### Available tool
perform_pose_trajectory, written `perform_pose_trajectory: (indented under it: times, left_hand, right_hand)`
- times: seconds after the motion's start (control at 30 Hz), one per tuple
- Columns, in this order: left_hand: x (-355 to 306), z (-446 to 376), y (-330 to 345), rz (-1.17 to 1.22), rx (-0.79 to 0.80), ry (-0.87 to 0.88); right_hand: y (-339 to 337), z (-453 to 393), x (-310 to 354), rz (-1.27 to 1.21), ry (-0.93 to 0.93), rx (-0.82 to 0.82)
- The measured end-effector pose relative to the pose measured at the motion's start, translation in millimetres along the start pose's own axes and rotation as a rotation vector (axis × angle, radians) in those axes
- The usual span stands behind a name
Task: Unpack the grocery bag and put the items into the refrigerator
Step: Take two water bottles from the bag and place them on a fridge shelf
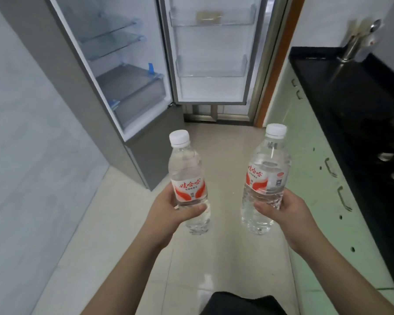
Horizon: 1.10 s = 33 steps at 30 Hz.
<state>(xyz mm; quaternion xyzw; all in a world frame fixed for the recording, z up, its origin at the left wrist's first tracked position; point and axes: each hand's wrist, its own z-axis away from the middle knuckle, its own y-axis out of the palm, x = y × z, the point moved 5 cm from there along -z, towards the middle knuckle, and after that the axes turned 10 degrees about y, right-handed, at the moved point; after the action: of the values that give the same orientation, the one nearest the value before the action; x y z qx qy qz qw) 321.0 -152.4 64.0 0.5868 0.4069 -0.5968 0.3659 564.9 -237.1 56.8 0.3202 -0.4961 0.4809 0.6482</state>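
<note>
Two water bottles are held upright before the open refrigerator (132,83) (door swung wide): the left bottle (188,178) is clamped by left hand (175,210) fingers, the right bottle (265,178) by right hand (282,210) fingers.

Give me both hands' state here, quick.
Left hand: curled round the left water bottle, holding it upright.
Right hand: curled round the right water bottle, holding it upright.

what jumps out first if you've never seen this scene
Two clear water bottles with white caps and red labels, held upright in mid-frame: one gripped by the left hand, the other by the right hand. Beyond them the refrigerator stands open, its door shelves nearly bare.
</note>
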Motion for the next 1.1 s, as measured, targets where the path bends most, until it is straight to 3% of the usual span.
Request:
perform_pose_trajectory:
  times: [0.67, 1.1]
  left_hand:
    - [9, -176, 10, -0.182, -0.270, -0.114]
    - [0, -256, -118, -0.261, -0.512, -0.083]
  right_hand:
    - [-9, -243, 64, 0.016, 0.018, 0.313]
    - [107, -367, 141, 0.123, -0.084, 0.475]
